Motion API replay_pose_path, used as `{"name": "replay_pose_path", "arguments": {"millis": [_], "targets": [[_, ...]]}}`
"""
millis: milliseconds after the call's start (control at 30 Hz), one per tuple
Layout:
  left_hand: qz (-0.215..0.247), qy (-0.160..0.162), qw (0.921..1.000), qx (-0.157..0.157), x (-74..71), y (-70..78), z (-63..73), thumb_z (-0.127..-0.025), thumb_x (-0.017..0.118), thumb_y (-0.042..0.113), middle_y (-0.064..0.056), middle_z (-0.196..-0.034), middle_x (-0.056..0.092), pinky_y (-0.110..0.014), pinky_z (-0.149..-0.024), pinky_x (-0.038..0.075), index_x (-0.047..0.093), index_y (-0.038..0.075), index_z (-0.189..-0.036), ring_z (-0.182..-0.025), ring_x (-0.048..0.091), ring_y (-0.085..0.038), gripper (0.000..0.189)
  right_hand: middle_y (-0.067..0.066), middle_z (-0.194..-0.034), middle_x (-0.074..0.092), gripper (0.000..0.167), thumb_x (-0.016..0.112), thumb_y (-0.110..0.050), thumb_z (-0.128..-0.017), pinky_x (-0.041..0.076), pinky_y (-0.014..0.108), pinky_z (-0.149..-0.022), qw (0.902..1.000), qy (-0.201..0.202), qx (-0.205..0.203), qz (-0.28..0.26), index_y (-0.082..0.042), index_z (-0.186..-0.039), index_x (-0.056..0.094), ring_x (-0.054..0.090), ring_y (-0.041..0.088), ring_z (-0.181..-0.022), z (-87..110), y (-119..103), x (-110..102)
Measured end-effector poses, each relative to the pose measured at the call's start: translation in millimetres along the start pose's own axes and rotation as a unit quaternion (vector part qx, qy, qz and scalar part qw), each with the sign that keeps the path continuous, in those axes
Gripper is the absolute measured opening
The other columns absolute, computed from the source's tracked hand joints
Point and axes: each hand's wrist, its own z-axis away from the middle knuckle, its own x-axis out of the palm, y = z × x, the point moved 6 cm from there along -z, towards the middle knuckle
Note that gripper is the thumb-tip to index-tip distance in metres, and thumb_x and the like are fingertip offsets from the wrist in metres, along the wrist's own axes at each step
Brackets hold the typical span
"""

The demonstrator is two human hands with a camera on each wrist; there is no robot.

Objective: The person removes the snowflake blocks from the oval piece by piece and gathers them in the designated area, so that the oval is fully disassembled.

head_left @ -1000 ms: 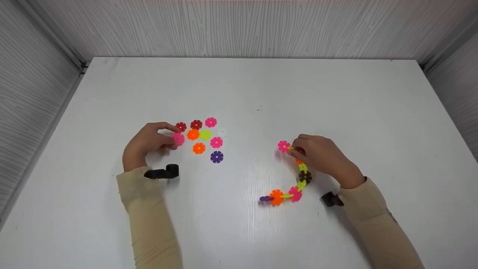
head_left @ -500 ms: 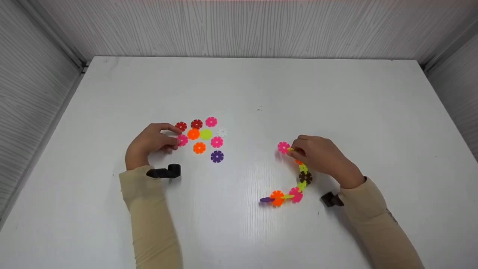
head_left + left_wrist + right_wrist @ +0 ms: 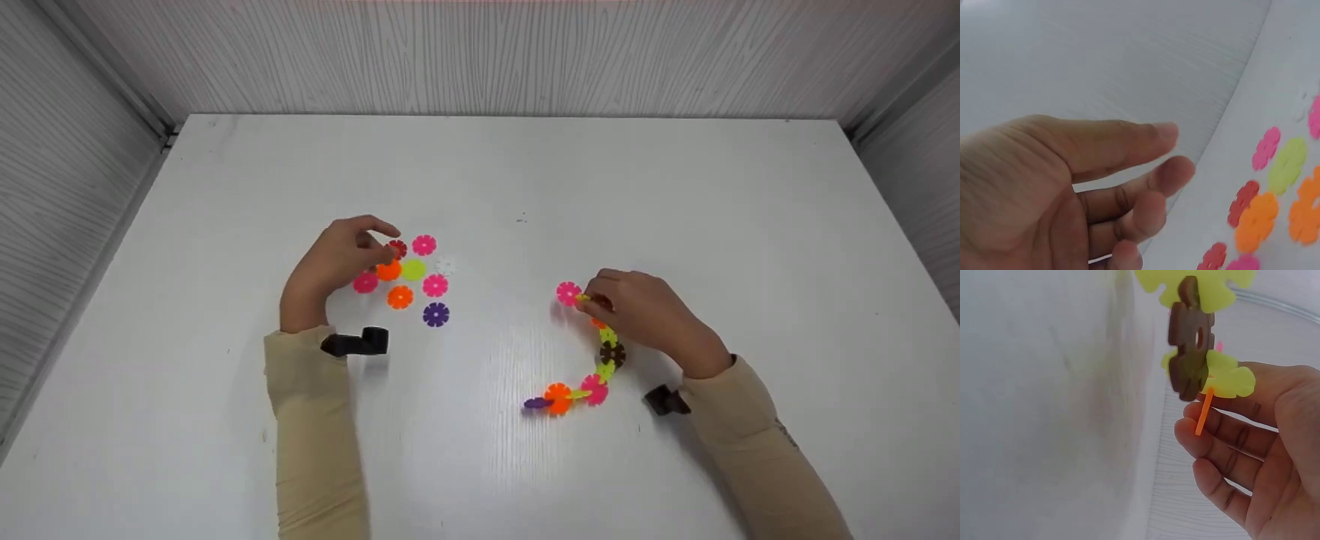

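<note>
My left hand (image 3: 337, 255) is over the left part of a group of loose notched plastic discs, its thumb and fingertips overlapping a dark red disc (image 3: 400, 247). The left wrist view shows nothing between the thumb and the bent fingers. My right hand (image 3: 641, 315) pinches a yellow disc (image 3: 583, 298) near the upper end of a curved chain of interlocked discs. At that end is a pink disc (image 3: 568, 293). Below the hand the chain runs through a brown disc (image 3: 1188, 343) to a purple disc (image 3: 537, 403). Part of the chain is hidden behind the fingers.
Loose discs lie flat on the white table (image 3: 480, 172): pink (image 3: 424, 244), yellow-green (image 3: 413, 270), orange (image 3: 400, 297), purple (image 3: 436, 314) and a pale one (image 3: 445, 266). Wood-grain panels (image 3: 487, 60) enclose the back and sides. Each wrist bears a black camera mount (image 3: 358, 342).
My left hand moved a pink disc slightly right, let go of it, then shifted up and right over the red discs. My right hand keeps its grip on the chain, almost still.
</note>
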Motion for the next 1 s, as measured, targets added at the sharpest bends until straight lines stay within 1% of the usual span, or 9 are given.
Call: {"name": "replay_pose_path", "arguments": {"millis": [100, 200, 300, 367, 433, 600, 733, 867, 1000], "targets": [[0.004, -0.012, 0.9979, 0.063, 20.9, 24.9, -4.9, -0.094, 0.059, 0.024, -0.015, -0.102, 0.062, -0.036, -0.082, 0.051, 0.057, 0.014, -0.129, -0.092, 0.06, -0.029, 0.036, 0.005, -0.08, 0.063, 0.016, 0.069, -0.02, -0.089, 0.049, 0.032, -0.064, 1.0, 0.007, -0.003, 0.002, -0.004, -0.09, 0.069, 0.053, 0.015, -0.067, 0.3, 0, -1], [0.015, -0.032, 0.9907, 0.131, 45.3, 49.3, -7.8, -0.094, 0.059, 0.022, -0.014, -0.098, 0.064, -0.03, -0.074, 0.049, 0.059, 0.013, -0.127, -0.086, 0.06, -0.026, 0.034, 0.005, -0.081, 0.063, 0.017, 0.07, -0.021, -0.089, 0.049, 0.032, -0.064, 0.9999, 0.008, -0.005, 0.006, -0.004, -0.089, 0.069, 0.053, 0.015, -0.067, 0.0, -1, -1], [0.027, -0.036, 0.983, 0.178, 64.6, 67.8, -8.2, -0.093, 0.062, 0.022, -0.01, -0.095, 0.066, -0.027, -0.071, 0.048, 0.061, 0.015, -0.124, -0.082, 0.058, -0.021, 0.031, 0.005, -0.082, 0.064, 0.018, 0.071, -0.022, -0.087, 0.051, 0.033, -0.065, 1.0, 0.001, -0.001, 0.009, -0.004, -0.089, 0.069, 0.055, 0.017, -0.069, -0.3, -1, -1], [0.028, -0.034, 0.9786, 0.201, 73.5, 77.4, -6.8, -0.093, 0.063, 0.021, -0.007, -0.094, 0.066, -0.027, -0.071, 0.047, 0.062, 0.016, -0.123, -0.081, 0.056, -0.019, 0.03, 0.006, -0.083, 0.065, 0.019, 0.072, -0.023, -0.086, 0.052, 0.034, -0.067, 0.9999, -0.004, 0.002, 0.01, -0.004, -0.09, 0.07, 0.056, 0.017, -0.07, -0.4, -1, 0], [0.026, -0.029, 0.9762, 0.213, 79.1, 83.6, -5.2, -0.093, 0.064, 0.021, -0.006, -0.094, 0.067, -0.026, -0.07, 0.047, 0.063, 0.016, -0.121, -0.08, 0.055, -0.018, 0.029, 0.006, -0.084, 0.065, 0.019, 0.073, -0.023, -0.086, 0.052, 0.034, -0.068, 0.9999, -0.003, 0.001, 0.012, -0.004, -0.09, 0.07, 0.057, 0.018, -0.07, 0.0, -2, -1], [0.01, -0.036, 0.9701, 0.24, 93.9, 94.1, -3.2, -0.092, 0.064, 0.021, -0.007, -0.095, 0.069, -0.024, -0.068, 0.047, 0.063, 0.015, -0.122, -0.078, 0.056, -0.018, 0.03, 0.006, -0.083, 0.066, 0.019, 0.073, -0.023, -0.086, 0.053, 0.034, -0.068, 0.9999, 0.0, 0.002, 0.011, -0.005, -0.09, 0.071, 0.056, 0.017, -0.068, 0.0, -2, -1], [-0.015, -0.052, 0.969, 0.241, 105.9, 98.0, -2.1, -0.092, 0.064, 0.022, -0.007, -0.095, 0.069, -0.024, -0.066, 0.046, 0.062, 0.014, -0.123, -0.076, 0.056, -0.018, 0.032, 0.005, -0.083, 0.066, 0.02, 0.073, -0.025, -0.086, 0.053, 0.033, -0.068, 0.9999, -0.006, 0.013, 0.007, -0.006, -0.091, 0.071, 0.056, 0.017, -0.069, -0.9, -2, -1], [-0.038, -0.073, 0.9678, 0.238, 116.8, 101.1, -0.4, -0.092, 0.065, 0.024, -0.004, -0.095, 0.068, -0.025, -0.067, 0.047, 0.061, 0.016, -0.125, -0.076, 0.058, -0.018, 0.034, 0.005, -0.083, 0.066, 0.021, 0.073, -0.027, -0.086, 0.053, 0.033, -0.069, 0.9998, -0.008, 0.02, 0.005, -0.006, -0.091, 0.071, 0.056, 0.018, -0.069, -1.3, -2, -1], [-0.054, -0.083, 0.9664, 0.237, 125.2, 103.8, 1.2, -0.092, 0.064, 0.025, -0.003, -0.095, 0.068, -0.025, -0.066, 0.046, 0.06, 0.017, -0.125, -0.075, 0.058, -0.017, 0.034, 0.006, -0.085, 0.067, 0.021, 0.074, -0.026, -0.085, 0.054, 0.034, -0.07, 0.9998, -0.007, 0.019, 0.008, -0.006, -0.092, 0.072, 0.058, 0.019, -0.071, -1.6, -3, -1]]}}
